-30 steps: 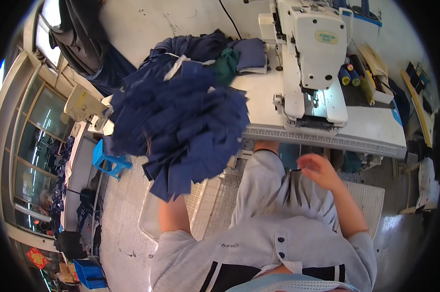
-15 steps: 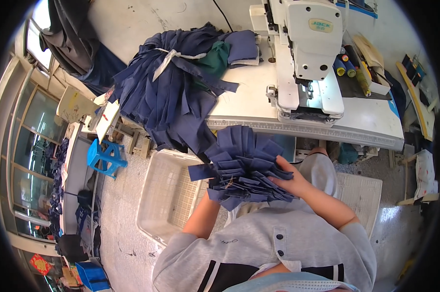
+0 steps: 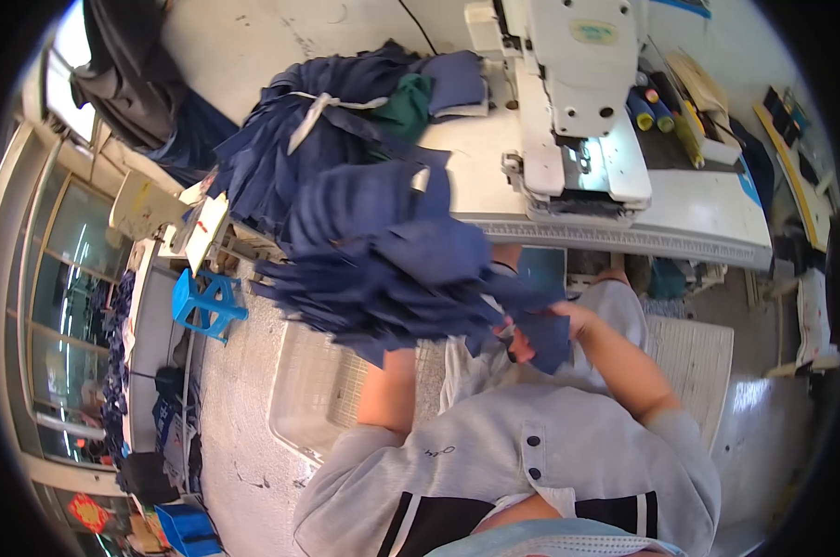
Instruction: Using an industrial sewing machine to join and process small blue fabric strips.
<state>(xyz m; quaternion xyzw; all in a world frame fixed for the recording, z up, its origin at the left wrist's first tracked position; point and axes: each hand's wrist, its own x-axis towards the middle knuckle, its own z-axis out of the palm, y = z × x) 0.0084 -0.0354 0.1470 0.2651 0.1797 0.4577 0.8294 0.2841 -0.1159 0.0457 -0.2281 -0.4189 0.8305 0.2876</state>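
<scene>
I have a thick bunch of navy cloth pieces [image 3: 392, 269] up in front of my chest, between me and the near edge of the sewing table [image 3: 708, 223], the loose ends fanning out to my left and blurred. My right hand [image 3: 540, 330] pinches the end of the bunch nearest my lap, thumb and fingers pressed together on a few layers. My left hand is buried under the cloth; only the forearm shows rising into it, so I cannot tell how that grip stands. Beyond the bunch, on the table's left end, lies one more heap of the same navy pieces, the tied bundle [image 3: 318, 139], cinched with a pale strip and with one green piece tucked at its edge. To its right stands the single white sewing machine [image 3: 578, 102], and past that three thread cones [image 3: 652, 107] that I can count. Below my arms sits one clear plastic crate [image 3: 318, 390] on the floor, and further to my left one blue stool [image 3: 206, 302]. The risk, as I judge it, is the fan of unbound ends — with only a pinch on one side, the outer pieces could slide free and drop to the floor, or miss the crate and scatter — and the hanging edge could catch the table's rim.
</scene>
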